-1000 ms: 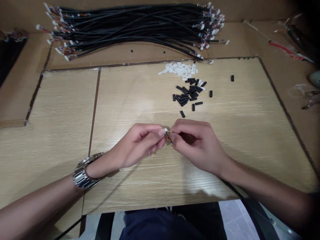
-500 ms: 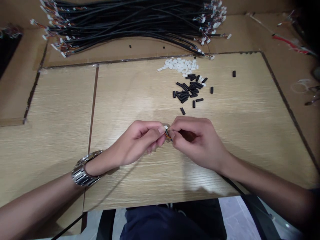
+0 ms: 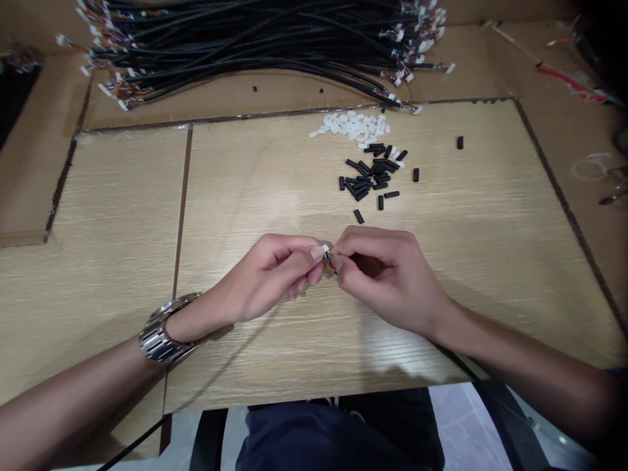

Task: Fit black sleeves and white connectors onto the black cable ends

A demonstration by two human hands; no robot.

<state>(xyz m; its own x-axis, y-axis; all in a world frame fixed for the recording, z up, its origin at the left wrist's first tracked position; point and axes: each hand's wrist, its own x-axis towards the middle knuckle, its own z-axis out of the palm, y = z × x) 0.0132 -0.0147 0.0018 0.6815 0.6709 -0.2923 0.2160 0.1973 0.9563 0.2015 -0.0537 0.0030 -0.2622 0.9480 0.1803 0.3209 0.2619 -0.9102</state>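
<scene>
Plug (image 3: 326,248) on thin wires (image 3: 328,261), held over the surface (image 3: 255,190): the left hand (image 3: 277,275) pinches the plug between its fingers, the right hand (image 3: 387,278) the wires. Probably light, wires soft and breakable; best gripped by the plug's sides.

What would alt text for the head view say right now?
The left hand holds a white connector and the right hand pinches its wires, over a table. Beyond them lie loose black tubes and a pile of white pieces, with black cables at the back.
</scene>
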